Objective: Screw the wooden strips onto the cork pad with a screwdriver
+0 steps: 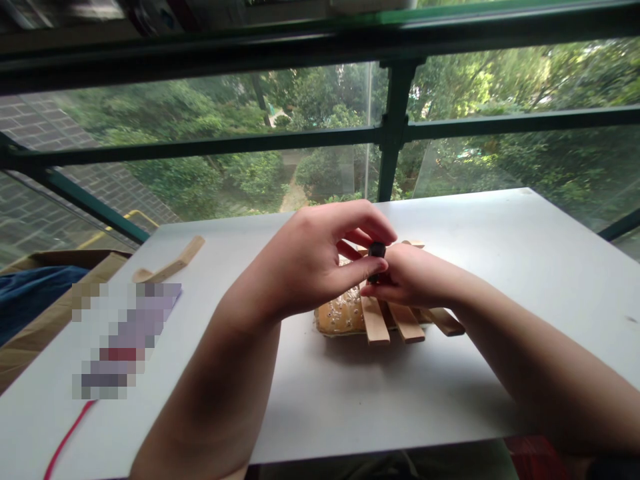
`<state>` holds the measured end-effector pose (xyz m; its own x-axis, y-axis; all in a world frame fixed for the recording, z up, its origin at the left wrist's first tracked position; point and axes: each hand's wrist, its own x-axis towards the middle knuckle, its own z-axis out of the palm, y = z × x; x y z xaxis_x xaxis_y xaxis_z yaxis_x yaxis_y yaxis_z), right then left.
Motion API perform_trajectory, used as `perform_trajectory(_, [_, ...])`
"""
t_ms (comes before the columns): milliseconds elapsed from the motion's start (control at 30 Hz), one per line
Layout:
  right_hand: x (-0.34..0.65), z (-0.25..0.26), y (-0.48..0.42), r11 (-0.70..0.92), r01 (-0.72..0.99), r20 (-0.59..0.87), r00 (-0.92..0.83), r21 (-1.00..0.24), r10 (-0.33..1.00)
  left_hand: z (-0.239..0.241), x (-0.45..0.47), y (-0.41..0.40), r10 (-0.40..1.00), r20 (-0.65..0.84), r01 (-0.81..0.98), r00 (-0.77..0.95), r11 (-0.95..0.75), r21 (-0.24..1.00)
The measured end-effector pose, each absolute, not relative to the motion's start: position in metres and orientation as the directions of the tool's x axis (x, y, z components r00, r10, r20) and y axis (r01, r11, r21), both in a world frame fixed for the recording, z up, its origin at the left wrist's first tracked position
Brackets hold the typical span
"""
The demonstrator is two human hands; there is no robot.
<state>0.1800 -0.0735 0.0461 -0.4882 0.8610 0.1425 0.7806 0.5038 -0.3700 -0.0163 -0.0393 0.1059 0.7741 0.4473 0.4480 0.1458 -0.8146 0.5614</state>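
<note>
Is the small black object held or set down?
Held: the thumb of the left hand lies against the black object; the right hand may grip it too.

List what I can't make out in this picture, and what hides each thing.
All in the head view:
- Dark piece: its full shape, partly covered by the left hand.
- Right hand: most of its fingers, hidden behind the left hand and dark piece.
- Wooden slats: their middle stretches, blocked by the hands.
- Flat purplish item: any markings, lost in pixelation.
- Red cord: its near end, cut off by the bottom edge.
</note>
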Motion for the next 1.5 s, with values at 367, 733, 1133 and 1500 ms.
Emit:
perform_trajectory(367, [0.176, 0.044, -0.073, 0.486, 0.763, 0.173, -0.459, -0.426, 0.872, 0.105, -0.014, -0.041, 0.419, 0.442, 0.072, 0.793, -0.785, 0.615])
perform_trajectory(733, [0.186, 0.044, -0.071, 0.569, 0.669, 0.169, -0.566, -0.478, 0.807, 0.106, -0.016, -0.038, 0.423, 0.423, 0.081, 0.801, -0.777, 0.624])
perform_trajectory(1133, [0.195, 0.052, -0.07, 0.604, 0.379, 0.291, -0.622, -0.701, 0.727, 0.114, -0.02, -0.039, 0.369, 0.41, 0.139, 0.834, -0.86, 0.491])
perform_trajectory(1500, [0.19, 0.055, -0.076, 0.548, 0.447, 0.283, -0.532, -0.707, 0.798, 0.113, -0.021, -0.039, 0.392, 0.415, 0.176, 0.821, -0.865, 0.47])
